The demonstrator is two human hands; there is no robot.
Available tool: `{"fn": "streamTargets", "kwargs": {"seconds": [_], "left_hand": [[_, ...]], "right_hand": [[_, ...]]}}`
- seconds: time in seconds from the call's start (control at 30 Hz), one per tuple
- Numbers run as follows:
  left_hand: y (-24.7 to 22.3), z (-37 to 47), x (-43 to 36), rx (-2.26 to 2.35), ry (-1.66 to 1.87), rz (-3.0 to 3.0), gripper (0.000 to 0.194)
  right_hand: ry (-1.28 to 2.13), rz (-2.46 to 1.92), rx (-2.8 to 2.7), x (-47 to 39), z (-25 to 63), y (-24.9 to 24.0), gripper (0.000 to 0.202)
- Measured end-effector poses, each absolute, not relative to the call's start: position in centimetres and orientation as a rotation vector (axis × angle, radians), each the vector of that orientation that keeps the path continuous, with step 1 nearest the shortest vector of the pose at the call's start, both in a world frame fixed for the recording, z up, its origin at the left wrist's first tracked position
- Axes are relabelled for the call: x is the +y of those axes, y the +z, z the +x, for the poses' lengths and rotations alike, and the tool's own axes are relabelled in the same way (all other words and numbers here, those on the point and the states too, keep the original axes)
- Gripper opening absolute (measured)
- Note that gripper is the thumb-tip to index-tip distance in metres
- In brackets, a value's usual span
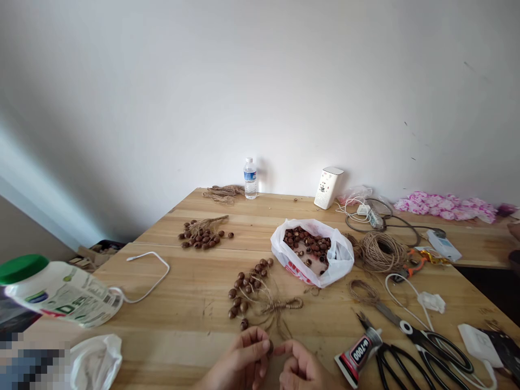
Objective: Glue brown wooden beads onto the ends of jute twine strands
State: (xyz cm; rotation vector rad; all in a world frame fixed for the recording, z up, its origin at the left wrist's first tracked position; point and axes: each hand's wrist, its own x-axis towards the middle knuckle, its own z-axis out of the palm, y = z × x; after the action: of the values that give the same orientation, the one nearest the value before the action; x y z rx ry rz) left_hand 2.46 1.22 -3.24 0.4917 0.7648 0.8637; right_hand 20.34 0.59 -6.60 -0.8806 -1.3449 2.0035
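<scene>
My left hand (pixel 246 355) pinches a brown nut shell (pixel 270 347) between thumb and forefinger, low in the view. My right hand (pixel 303 368) is close beside it, its forefinger reaching to the shell and its other fingers curled; what they grip, if anything, is hidden. Just beyond the hands lies a bundle of twine (pixel 284 305), wrapped and looped at one end, with several brown nut shells (pixel 244 292) on its strands. A white plastic bag (pixel 343 254), opened wide, holds many loose nut shells (pixel 312 244).
On the right are a twine coil (pixel 382 252), pliers (pixel 410 265), scissors (pixel 436 346) and a glue tube (pixel 358 357). A second bunch of shells (pixel 201 235), a water bottle (pixel 250 179) and a white box (pixel 329 188) stand farther back. At left lies a green-lidded jar (pixel 69 292).
</scene>
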Motion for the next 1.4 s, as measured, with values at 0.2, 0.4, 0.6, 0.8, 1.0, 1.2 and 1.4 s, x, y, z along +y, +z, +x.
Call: {"fn": "streamTargets", "kwargs": {"seconds": [0.2, 0.4, 0.6, 0.8, 1.0, 1.2, 1.4], "left_hand": [[-3.2, 2.5, 1.3, 0.77, 0.862, 0.508, 0.028], [-3.1, 2.5, 1.3, 0.772, 0.866, 0.493, 0.029], [-2.9, 2.5, 1.1, 0.783, 0.866, 0.5, 0.028], [-3.1, 2.4, 1.2, 0.772, 0.862, 0.491, 0.028], [-4.2, 2.6, 1.2, 0.881, 0.89, 0.539, 0.036], [-3.7, 2.5, 1.0, 1.061, 1.102, 0.748, 0.03], [-3.8, 1.9, 1.4, 1.145, 1.095, 0.856, 0.021]], "right_hand": [[2.004, -0.914, -1.368, 0.6, 20.4, -6.7, 0.057], [2.003, -0.916, -1.346, 0.6, 20.3, -6.5, 0.057], [2.007, -0.91, -1.35, 0.6, 20.3, -6.6, 0.057], [2.005, -0.901, -1.341, 0.6, 20.3, -6.5, 0.057], [2.012, -0.936, -1.361, 0.6, 20.3, -5.9, 0.057], [2.01, -0.928, -1.353, 0.5, 20.3, -6.0, 0.059], [2.019, -0.923, -1.334, 0.5, 20.0, -5.6, 0.058]]}}
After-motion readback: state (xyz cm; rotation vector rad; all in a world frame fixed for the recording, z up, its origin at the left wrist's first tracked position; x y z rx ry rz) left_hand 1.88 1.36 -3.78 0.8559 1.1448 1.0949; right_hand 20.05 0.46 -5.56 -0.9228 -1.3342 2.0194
